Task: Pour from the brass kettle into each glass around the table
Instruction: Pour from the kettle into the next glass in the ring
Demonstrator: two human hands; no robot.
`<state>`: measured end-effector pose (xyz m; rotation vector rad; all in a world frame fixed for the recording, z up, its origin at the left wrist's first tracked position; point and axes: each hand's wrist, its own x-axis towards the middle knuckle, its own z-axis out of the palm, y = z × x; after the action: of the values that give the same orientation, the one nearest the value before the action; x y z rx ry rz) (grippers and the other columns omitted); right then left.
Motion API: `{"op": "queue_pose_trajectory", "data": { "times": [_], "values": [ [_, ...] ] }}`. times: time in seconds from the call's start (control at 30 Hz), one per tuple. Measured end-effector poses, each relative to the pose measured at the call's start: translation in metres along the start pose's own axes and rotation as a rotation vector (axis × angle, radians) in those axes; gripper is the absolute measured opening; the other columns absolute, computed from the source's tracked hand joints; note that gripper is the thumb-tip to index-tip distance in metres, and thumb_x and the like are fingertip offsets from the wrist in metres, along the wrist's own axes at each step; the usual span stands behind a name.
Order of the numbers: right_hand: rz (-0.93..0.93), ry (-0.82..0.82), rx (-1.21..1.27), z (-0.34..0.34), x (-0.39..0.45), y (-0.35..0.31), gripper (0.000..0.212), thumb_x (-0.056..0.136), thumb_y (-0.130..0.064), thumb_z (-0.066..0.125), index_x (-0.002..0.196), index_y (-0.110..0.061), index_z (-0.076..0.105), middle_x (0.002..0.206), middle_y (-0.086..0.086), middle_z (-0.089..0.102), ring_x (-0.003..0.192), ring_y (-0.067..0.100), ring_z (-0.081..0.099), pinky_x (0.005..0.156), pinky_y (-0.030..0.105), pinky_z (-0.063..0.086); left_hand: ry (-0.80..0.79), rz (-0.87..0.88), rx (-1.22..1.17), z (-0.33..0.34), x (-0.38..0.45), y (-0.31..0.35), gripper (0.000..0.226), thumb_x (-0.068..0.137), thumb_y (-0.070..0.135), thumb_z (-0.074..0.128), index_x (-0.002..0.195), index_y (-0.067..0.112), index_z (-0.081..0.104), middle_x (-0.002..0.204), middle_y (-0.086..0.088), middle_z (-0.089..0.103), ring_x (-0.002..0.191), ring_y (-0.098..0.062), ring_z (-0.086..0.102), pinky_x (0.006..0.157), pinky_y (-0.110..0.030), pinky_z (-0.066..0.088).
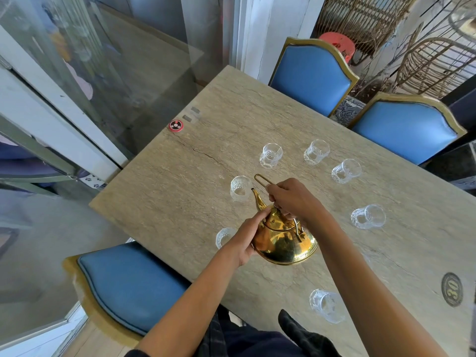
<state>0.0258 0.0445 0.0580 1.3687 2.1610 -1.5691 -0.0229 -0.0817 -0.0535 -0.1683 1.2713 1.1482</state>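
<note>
My right hand (289,199) gripped the handle (262,181) of the kettle (283,240), fingers curled round it. My left hand (247,238) braced the kettle's side, fingers straight. The spout (258,200) pointed at the glass (240,188) just beyond my fingertips, above the table (180,181); 6 other glasses stood around.

Two bare forearms, no sleeves below elbow; left forearm (195,295), right forearm (365,287). Left hand (244,243) and right hand (291,199) bare: no gloves, rings, watch or bands visible. Dark navy short sleeve edge (134,353) at left upper arm, just beside blue padded gold-framed chair (128,284). Dark navy garment with faint plaid-like weave (231,338) over lap, right of that chair. Black fabric fold, pointed (301,333), further right of chair; kind cannot be told.
</note>
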Motion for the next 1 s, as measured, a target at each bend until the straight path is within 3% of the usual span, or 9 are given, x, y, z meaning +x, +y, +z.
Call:
{"op": "queue_pose_trajectory", "data": {
  "times": [0.37, 1.0],
  "values": [
    [0.001, -0.005, -0.006, -0.002, -0.0017, -0.0065, 0.03, 0.098, -0.021, 0.053, 0.074, -0.005, 0.06, 0.058, 0.005, 0.042, 0.044, 0.014, 0.031, 0.042, 0.021, 0.027, -0.012, 0.005, 0.005, 0.0026, -0.0067, 0.005, 0.036, 0.107, 0.061, 0.062, 0.117, 0.03, 0.078, 0.117, -0.002, 0.083, 0.115, -0.022, 0.074, 0.11, -0.049, 0.059],
    [0.001, -0.002, -0.021, -0.0047, -0.0026, -0.0094, 0.031, 0.097, -0.019, 0.053, 0.071, -0.005, 0.06, 0.057, 0.006, 0.043, 0.043, 0.015, 0.031, 0.043, 0.023, 0.026, -0.02, -0.001, -0.019, 0.0058, -0.009, 0.0071, 0.035, 0.108, 0.058, 0.063, 0.115, 0.028, 0.079, 0.099, 0.003, 0.088, 0.112, -0.022, 0.076, 0.111, -0.051, 0.059]
  ]
}}
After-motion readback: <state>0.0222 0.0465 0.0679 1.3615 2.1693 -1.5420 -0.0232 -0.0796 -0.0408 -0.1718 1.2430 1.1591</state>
